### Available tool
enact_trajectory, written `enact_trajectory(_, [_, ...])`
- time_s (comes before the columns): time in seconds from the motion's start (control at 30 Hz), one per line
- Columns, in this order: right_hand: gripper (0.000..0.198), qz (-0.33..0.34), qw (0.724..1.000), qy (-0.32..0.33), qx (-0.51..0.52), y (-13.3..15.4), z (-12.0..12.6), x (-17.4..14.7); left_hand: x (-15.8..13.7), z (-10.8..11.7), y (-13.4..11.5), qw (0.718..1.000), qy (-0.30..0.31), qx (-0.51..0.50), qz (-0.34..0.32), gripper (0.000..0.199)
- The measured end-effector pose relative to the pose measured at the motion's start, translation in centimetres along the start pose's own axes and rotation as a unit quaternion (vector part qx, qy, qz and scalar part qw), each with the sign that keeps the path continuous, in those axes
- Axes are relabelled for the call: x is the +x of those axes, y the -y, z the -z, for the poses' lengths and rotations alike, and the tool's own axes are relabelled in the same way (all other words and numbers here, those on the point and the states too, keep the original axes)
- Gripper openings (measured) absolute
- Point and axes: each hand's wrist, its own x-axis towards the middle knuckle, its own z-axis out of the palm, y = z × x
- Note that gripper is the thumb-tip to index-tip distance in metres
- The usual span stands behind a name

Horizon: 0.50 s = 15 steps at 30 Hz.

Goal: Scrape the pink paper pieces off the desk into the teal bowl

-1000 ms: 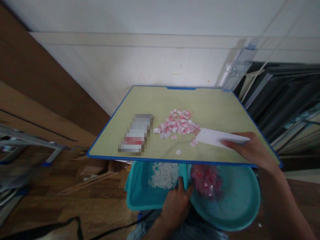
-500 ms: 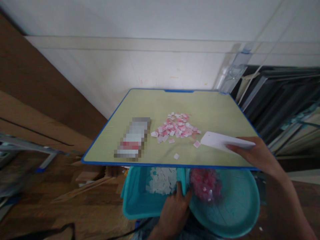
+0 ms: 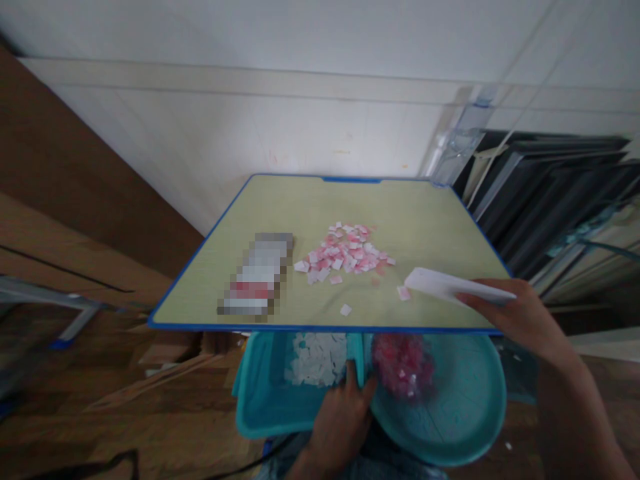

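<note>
My right hand [image 3: 515, 313] grips a thin white card [image 3: 445, 287], its far edge low over the tabletop. A small pink-white square [image 3: 403, 293] lies against the card's left end. Left of it, a loose pile of pink and white squares [image 3: 350, 253] spreads over the middle of the yellow-green folding table [image 3: 410, 207]. Below the table edge, my left hand [image 3: 345, 410] is closed on the right rim of a teal rectangular tub [image 3: 280, 423], its index finger over the inner side. White pieces [image 3: 320, 360] lie in that tub.
A round teal basin [image 3: 475, 427] holding a pinkish-red clump [image 3: 403, 367] stands right of the tub. A pixelated oblong object [image 3: 257, 273] lies on the table's left. A clear bottle [image 3: 463, 140] stands at the back right corner, near dark panels [image 3: 545, 180]. One lone square [image 3: 346, 310] sits near the front edge.
The card has moved a little right and toward me over the table, and the small square by its end has shifted the same way. My left hand stays at the tub's rim.
</note>
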Motion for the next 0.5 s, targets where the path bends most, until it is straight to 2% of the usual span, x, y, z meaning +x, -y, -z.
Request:
enact_trajectory(0.07, [0.026, 0.008, 1.0, 0.015, -0.001, -0.06, -0.04, 0.01, 0.0, 0.02, 0.0, 1.0, 0.003, 0.003, -0.001, 0.055])
enact_trajectory(0.17, [0.027, 0.007, 1.0, 0.002, -0.013, 0.09, -0.18, 0.13, -0.02, 0.05, 0.01, 1.0, -0.001, 0.006, -0.003, 0.055])
enact_trajectory(0.3, [0.03, 0.036, 0.999, 0.039, 0.002, 0.78, -0.41, 0.39, -0.04, 0.04, 0.06, 1.0, -0.007, 0.004, -0.006, 0.053])
enact_trajectory(0.5, [0.031, 0.022, 1.0, -0.009, -0.005, 0.18, -0.03, 0.16, 0.0, 0.11, -0.01, 1.0, -0.002, 0.008, -0.003, 0.054])
